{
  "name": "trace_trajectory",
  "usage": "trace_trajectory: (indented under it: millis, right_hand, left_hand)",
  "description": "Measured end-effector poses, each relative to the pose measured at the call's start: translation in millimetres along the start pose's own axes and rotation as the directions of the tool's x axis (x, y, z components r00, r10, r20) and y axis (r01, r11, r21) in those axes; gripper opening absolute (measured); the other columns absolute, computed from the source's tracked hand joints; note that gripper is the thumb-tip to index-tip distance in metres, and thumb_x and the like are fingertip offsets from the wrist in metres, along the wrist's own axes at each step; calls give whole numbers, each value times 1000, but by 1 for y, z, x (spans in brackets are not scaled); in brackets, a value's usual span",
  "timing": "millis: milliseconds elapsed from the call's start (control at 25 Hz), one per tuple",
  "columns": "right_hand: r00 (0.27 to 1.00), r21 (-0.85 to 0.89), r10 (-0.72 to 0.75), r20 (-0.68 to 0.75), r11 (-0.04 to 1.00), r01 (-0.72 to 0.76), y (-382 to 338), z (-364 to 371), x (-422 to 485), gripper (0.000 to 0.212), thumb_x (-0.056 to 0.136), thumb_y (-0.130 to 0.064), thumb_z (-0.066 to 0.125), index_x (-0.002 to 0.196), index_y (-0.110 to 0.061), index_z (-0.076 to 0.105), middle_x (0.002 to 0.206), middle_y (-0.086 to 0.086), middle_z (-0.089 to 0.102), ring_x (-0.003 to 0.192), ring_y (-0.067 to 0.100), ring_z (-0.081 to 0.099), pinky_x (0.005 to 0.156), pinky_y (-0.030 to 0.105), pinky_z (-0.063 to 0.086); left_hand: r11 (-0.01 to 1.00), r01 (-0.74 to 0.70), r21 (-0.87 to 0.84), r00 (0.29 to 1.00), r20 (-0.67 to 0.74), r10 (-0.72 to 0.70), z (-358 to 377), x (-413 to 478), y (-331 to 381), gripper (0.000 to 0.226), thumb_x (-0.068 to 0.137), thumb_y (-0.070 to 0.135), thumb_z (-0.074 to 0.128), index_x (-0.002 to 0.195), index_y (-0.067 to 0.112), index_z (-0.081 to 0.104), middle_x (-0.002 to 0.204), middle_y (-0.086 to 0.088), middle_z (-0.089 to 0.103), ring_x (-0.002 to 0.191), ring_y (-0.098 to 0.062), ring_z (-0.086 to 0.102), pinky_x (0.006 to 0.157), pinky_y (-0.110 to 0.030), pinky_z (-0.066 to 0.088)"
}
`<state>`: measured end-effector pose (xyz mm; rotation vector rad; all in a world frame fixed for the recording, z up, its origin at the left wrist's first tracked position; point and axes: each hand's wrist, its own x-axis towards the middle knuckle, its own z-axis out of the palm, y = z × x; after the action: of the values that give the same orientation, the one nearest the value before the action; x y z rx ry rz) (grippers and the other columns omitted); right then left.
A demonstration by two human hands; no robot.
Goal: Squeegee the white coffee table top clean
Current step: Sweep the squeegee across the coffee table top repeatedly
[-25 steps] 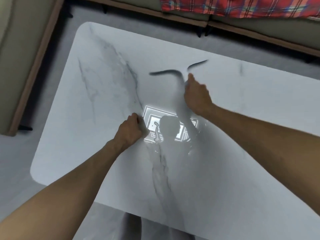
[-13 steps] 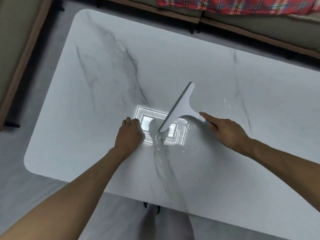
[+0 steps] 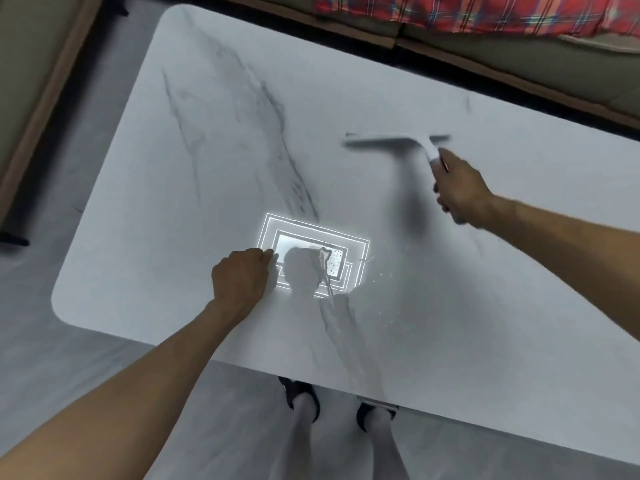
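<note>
right hand (image 3: 460, 192) fingers clamped on squeegee (image 3: 391, 143) handle | left hand (image 3: 240, 278) fingers curled together, resting on table top (image 3: 207, 133)

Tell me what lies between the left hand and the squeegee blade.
Head view: no object, only table top carrying a bright light reflection by the left hand and a grey vein, up to the squeegee.

Tabletop (image 3: 207, 168) L half open; squeegee (image 3: 394, 142) & right hand (image 3: 460, 188) block far R, left hand (image 3: 242, 278) mid-front.
</note>
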<state>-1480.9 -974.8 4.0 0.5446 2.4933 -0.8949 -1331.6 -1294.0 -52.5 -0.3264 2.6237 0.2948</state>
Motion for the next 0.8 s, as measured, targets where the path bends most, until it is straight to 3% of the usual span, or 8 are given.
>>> trace_trajectory:
  millis: [80, 160, 280, 360, 520, 680, 800]
  right_hand:
    - [995, 117, 96, -23, 989, -92, -37, 35, 28, 29, 98, -39, 29, 120, -35, 47, 89, 9, 54, 53, 21, 46, 38, 19, 32]
    - [998, 81, 68, -10, 994, -67, -60, 70, 31, 43, 98, -32, 28, 141, -36, 37, 97, 10, 58, 62, 22, 51, 41, 22, 33]
    - [975, -182, -219, 36, 958, 222, -52, 109, -13, 40, 99, -24, 30, 137, -20, 41, 117, 18, 61, 93, 35, 59, 66, 39, 46]
    - [916, -251, -352, 192, 885, 393, -21, 118, -57, 37, 101, -29, 30, 136, -24, 40, 111, 17, 65, 97, 41, 59, 80, 43, 46]
    - [868, -318, -364, 338, 824, 470, 55, 83, -103, 45, 96, -46, 24, 140, -45, 31, 99, 0, 69, 82, 32, 61, 70, 38, 47]
    - [860, -510, -296, 417, 707, 490, 123, 19, -103, 44, 100, -44, 22, 143, -53, 24, 115, -10, 66, 96, 28, 61, 76, 37, 48]
    - [890, -594, -253, 380, 671, 445, 152, -22, -100, 41, 101, -45, 23, 140, -56, 25, 120, -12, 65, 101, 26, 61, 78, 37, 49]
  left_hand:
    - [994, 2, -109, 999, -48, -7, 7, -2, -11, 48, 101, 41, 35, 81, 5, 61, 92, -14, 64, 87, -33, 60, 73, -41, 50]
    - [978, 7, -209, 999, -47, -17, 14, -5, -16, 25, 98, 23, 44, 101, 3, 60, 108, -15, 61, 99, -33, 56, 83, -42, 48]
    - [952, 39, -303, 999, -21, -47, 20, -17, -15, 33, 94, 6, 46, 127, 2, 48, 126, -15, 55, 116, -30, 51, 94, -37, 42]
    - [941, 46, -336, 997, -42, -64, 22, -25, -11, 38, 95, 5, 44, 133, 1, 43, 130, -16, 53, 119, -30, 51, 96, -34, 41]
    - [944, 56, -327, 998, -3, -61, 26, -34, 2, 43, 93, 1, 42, 136, 2, 39, 132, -16, 53, 118, -31, 52, 93, -35, 42]
    - [960, 14, -280, 999, 31, -6, 33, -41, 25, 41, 95, 2, 41, 136, 0, 40, 135, -15, 48, 122, -28, 50, 98, -32, 40]
    - [957, 16, -291, 999, 34, -6, 37, -44, 39, 34, 95, 5, 45, 129, -1, 45, 129, -15, 50, 119, -28, 49, 92, -37, 45]
